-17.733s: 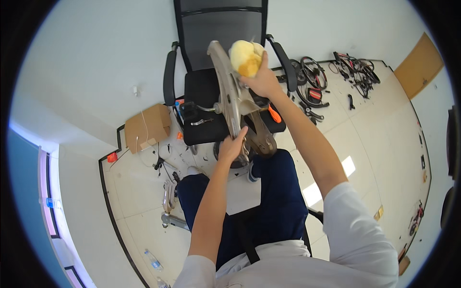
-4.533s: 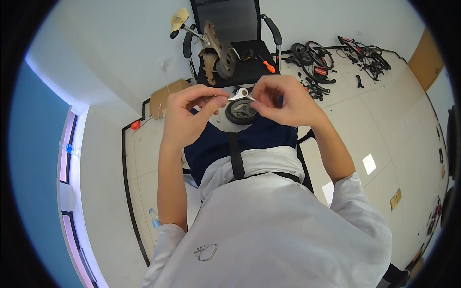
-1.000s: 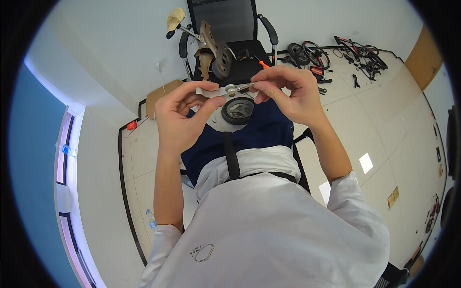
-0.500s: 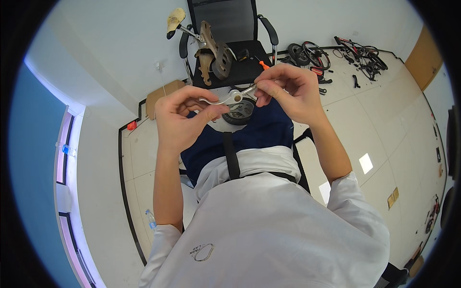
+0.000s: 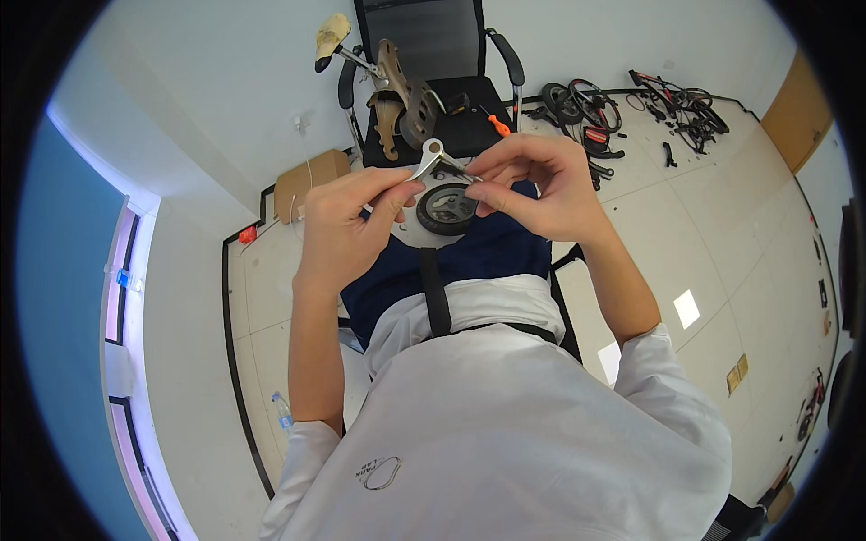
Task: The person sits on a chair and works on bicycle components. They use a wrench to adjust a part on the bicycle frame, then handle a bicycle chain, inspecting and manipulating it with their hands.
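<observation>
Between my two hands, above my lap, is a silver quick-release lever (image 5: pixel 428 161) with a round, holed head pointing away from me. Its flat arm runs down to my left hand (image 5: pixel 347 221), which pinches the end between thumb and fingers. A thin metal rod slants from the head to my right hand (image 5: pixel 539 187). There the thumb and fingertips close on the rod, hiding its far end. Beyond and below the lever, a small black wheel (image 5: pixel 431 222) shows between my legs.
Ahead stands a black office chair (image 5: pixel 451 155) bearing a brown bike frame (image 5: pixel 419 113) with a worn saddle (image 5: pixel 331 32), and an orange-handled screwdriver (image 5: pixel 501 128). Bike parts (image 5: pixel 690 113) lie along the far right wall. A cardboard box (image 5: pixel 316 180) stands left; a plastic bottle (image 5: pixel 283 413) is near my left arm.
The quick-release lever has turned: its holed head has swung up and away from me, and arm and rod now form a bent peak. My right hand has shifted slightly down.
</observation>
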### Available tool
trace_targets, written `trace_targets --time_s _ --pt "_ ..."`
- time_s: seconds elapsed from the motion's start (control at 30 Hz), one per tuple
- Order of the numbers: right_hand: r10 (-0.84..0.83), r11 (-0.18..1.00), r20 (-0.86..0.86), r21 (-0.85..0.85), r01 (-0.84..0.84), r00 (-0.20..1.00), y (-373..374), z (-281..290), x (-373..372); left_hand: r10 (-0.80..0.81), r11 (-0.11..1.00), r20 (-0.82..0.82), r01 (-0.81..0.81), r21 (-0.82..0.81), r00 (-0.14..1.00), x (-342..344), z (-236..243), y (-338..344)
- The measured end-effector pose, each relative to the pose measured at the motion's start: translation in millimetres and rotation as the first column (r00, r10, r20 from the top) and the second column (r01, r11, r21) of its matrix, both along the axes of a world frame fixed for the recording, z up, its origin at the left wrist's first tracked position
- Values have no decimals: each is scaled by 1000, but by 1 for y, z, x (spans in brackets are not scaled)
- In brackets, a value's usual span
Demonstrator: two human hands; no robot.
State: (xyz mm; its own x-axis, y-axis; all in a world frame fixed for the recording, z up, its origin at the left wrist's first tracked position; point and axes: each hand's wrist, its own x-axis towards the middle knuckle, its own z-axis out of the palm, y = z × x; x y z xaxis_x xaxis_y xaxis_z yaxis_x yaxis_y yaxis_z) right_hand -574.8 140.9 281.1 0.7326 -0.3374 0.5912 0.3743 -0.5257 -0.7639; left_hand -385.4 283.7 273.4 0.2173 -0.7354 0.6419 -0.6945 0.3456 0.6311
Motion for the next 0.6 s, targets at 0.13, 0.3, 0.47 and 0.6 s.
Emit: trace_targets --time_s 0.13,0.3,0.47,0.6 --pt "5 999 -11 -47 -5 1000 0 -1 1 -13 1000 7 13 -7 1000 0 -1 -1" --pt "-81 997 28 20 80 996 -13 -1 2 -28 998 -42 30 54 999 2 4 3" --pt "-150 978 66 157 138 986 -29 -4 4 -128 988 -250 144 47 960 1 7 10" --pt "-150 984 73 113 141 986 -34 -2 0 -107 993 -242 114 18 964 7 6 9"
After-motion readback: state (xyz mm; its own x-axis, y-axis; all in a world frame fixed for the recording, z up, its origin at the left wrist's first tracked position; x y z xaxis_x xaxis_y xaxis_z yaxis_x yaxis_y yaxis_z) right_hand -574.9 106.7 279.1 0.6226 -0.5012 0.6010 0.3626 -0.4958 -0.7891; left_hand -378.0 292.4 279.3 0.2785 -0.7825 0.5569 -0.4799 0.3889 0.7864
